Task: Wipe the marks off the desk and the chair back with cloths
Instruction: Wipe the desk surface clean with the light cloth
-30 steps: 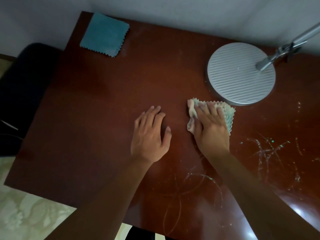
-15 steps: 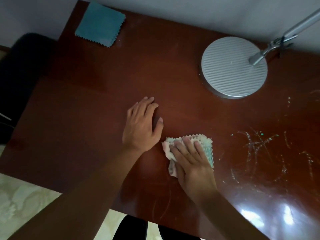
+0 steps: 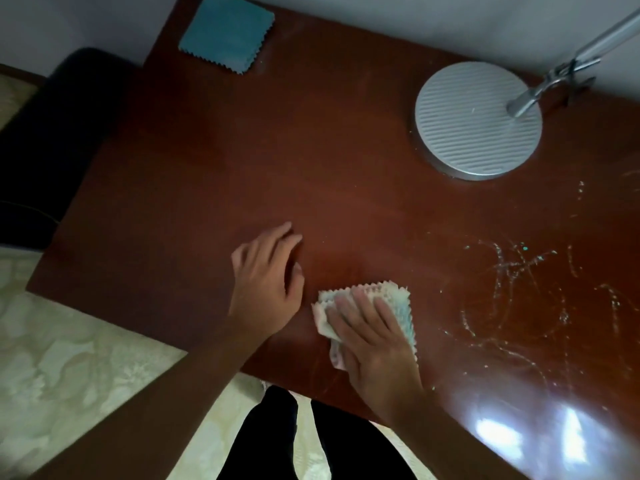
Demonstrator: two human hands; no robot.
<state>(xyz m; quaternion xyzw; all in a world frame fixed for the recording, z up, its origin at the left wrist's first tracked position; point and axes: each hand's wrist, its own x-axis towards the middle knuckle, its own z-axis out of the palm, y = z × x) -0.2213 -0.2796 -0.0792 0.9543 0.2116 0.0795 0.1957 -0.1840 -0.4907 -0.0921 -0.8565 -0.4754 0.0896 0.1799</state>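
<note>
Presently, right hand point(image 3: 375, 336): lying flat with fingers spread, pressing the pale cloth point(image 3: 398, 303) onto the desk point(image 3: 311, 174) near its front edge.
Left hand point(image 3: 265, 282): resting open on the wood just beside, holding nothing.
Done: the stretch around both hands is looking clean.
Left: white marks point(image 3: 519, 289) are showing to the right; a blue cloth point(image 3: 227, 32) is waiting at the far corner; the dark chair point(image 3: 52, 150), as I judge it, is untouched.
</note>
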